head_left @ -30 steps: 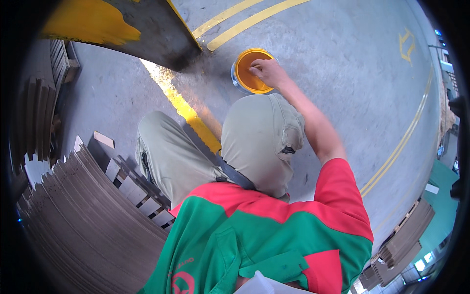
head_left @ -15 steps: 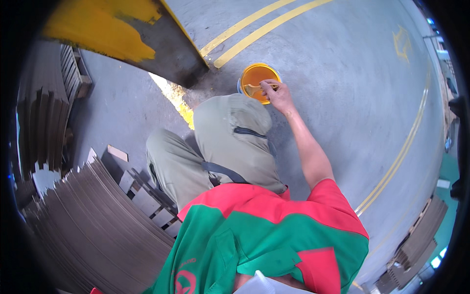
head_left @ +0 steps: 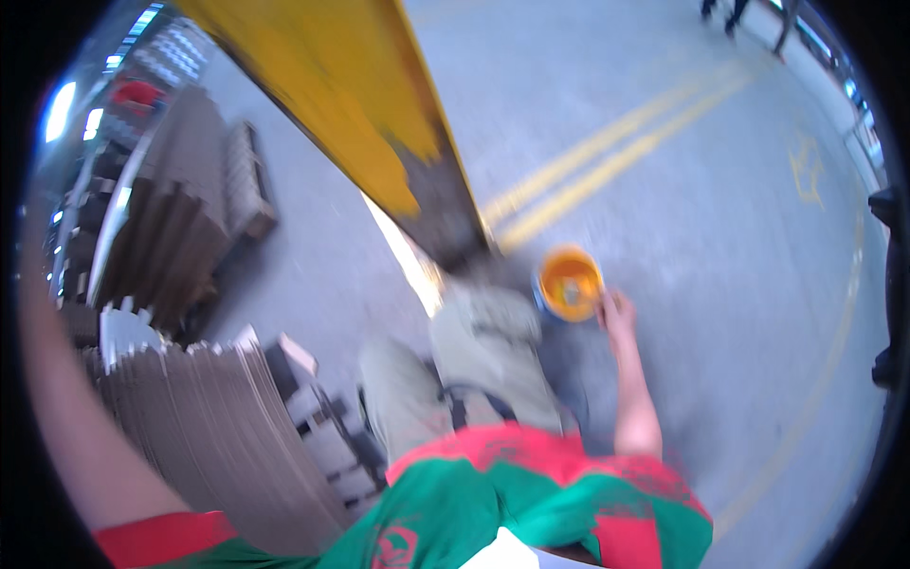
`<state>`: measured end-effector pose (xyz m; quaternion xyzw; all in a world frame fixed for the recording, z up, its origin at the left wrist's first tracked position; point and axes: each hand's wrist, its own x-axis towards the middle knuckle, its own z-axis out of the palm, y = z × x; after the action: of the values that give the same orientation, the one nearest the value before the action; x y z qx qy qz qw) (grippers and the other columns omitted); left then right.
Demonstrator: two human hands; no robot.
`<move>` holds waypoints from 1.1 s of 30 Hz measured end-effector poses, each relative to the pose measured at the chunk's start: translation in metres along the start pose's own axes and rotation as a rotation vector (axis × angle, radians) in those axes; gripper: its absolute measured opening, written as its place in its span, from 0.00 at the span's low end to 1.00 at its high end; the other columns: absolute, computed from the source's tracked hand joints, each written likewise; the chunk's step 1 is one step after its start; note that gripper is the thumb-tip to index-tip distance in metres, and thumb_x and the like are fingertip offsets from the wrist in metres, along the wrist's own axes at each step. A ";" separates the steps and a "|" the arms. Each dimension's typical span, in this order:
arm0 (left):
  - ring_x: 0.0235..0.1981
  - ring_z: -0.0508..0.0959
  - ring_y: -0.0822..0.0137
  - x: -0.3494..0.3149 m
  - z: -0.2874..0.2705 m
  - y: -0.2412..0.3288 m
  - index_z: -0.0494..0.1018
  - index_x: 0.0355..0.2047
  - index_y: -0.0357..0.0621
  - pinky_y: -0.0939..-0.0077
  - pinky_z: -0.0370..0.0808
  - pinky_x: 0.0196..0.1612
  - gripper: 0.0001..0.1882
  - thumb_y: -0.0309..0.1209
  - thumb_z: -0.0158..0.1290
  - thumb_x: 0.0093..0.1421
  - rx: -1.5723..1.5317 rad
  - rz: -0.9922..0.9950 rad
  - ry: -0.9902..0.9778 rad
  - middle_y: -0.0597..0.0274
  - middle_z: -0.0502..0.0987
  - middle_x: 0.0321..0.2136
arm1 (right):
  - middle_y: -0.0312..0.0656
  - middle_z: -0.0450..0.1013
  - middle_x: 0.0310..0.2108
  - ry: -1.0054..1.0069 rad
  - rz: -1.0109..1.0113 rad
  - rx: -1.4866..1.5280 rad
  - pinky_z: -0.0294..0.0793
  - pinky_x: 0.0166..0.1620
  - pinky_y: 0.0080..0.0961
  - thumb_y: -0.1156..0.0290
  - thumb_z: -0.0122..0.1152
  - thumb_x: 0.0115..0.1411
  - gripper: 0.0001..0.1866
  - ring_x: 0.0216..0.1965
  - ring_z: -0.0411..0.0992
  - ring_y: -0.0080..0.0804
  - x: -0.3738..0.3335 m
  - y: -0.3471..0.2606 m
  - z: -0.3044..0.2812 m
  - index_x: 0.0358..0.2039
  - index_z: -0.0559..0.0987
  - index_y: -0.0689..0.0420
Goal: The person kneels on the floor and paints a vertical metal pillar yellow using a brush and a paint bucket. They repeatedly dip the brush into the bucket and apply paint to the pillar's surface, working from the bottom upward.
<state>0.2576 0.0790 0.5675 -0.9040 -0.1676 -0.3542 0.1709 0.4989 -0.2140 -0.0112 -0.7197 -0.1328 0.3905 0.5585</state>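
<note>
My right hand [head_left: 618, 315] is closed at the right rim of a small paint bucket [head_left: 542, 292], holding a paintbrush [head_left: 573, 290] whose head is inside over the orange-yellow paint. Blur softens the brush and the fingers. Ahead of my bent knees, a steel column [head_left: 351, 104] is coated mostly in yellow, with bare dark metal close to its foot. The bucket stands on the floor just right of that foot. My left forearm runs up along the left rim of the picture, and its hand is out of sight.
Stacks of brown cardboard sheets [head_left: 209, 417] stand on the left, with pallets [head_left: 248, 185] beside them. Double yellow lines [head_left: 616, 161] cross the grey floor beyond the bucket. At the far upper right, part of a person's legs [head_left: 730, 17] shows.
The view has swung, so the bucket and column sit lower and further right. My left forearm has come into view. My right hand has shifted from above the bucket to its right rim.
</note>
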 end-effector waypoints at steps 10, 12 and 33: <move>0.30 0.82 0.48 0.133 -0.095 -0.114 0.79 0.25 0.42 0.54 0.76 0.36 0.03 0.26 0.57 0.52 0.626 0.429 0.084 0.47 0.81 0.26 | 0.37 0.79 0.23 0.086 -0.284 -0.221 0.71 0.26 0.21 0.64 0.63 0.67 0.14 0.22 0.73 0.19 0.016 0.022 -0.008 0.42 0.84 0.63; 0.30 0.81 0.45 0.135 -0.093 -0.122 0.78 0.23 0.43 0.53 0.76 0.36 0.02 0.27 0.56 0.50 0.564 0.424 0.078 0.46 0.80 0.25 | 0.38 0.79 0.23 0.126 -0.337 -0.196 0.71 0.26 0.21 0.65 0.63 0.67 0.14 0.22 0.73 0.19 0.023 0.023 -0.010 0.42 0.84 0.64; 0.31 0.81 0.47 0.139 -0.094 -0.128 0.79 0.25 0.44 0.55 0.76 0.36 0.02 0.25 0.57 0.51 0.620 0.454 0.046 0.49 0.81 0.27 | 0.35 0.74 0.22 -0.040 -0.466 0.652 0.67 0.21 0.16 0.63 0.60 0.70 0.11 0.18 0.68 0.18 -0.019 -0.193 0.061 0.40 0.80 0.58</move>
<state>0.2449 0.1772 0.7533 -0.8155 -0.0584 -0.2598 0.5139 0.4902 -0.1170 0.1670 -0.4477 -0.1726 0.2887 0.8285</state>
